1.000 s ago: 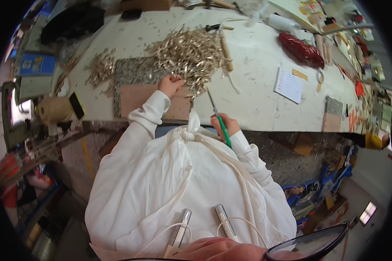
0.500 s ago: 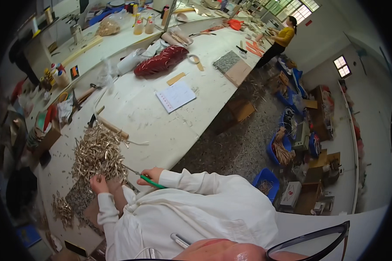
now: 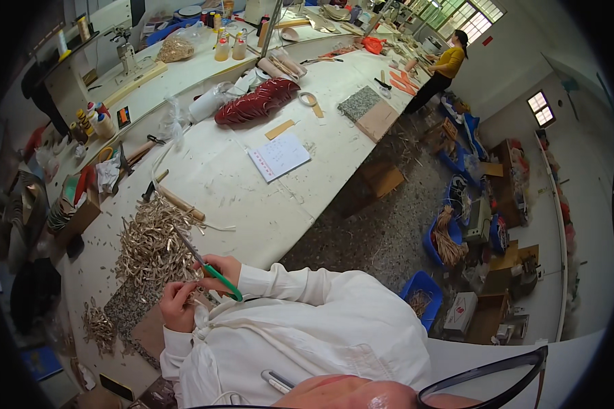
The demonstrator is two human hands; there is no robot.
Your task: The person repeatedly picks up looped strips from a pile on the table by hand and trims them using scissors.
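Note:
In my right hand is a pair of green-handled scissors, its blades pointing up and away over the pile. My left hand is closed close beside the right one, fingertips pinched on what looks like a thin metallic strip, mostly hidden by the fingers. Just beyond both hands lies a heap of shiny gold-beige strips. Below the left hand's side is a speckled stone slab, partly covered by a brownish sheet. A smaller clump of strips sits left of the slab.
Beyond the heap lie a wooden-handled tool, a written notepad, a dark red bundle and a tape roll. Another stone slab is at the table's right edge. Blue bins stand on the floor; a person works at the far end.
My left hand has drawn back from the heap toward my body. My right hand has moved left to meet it, and the scissors now point more upward.

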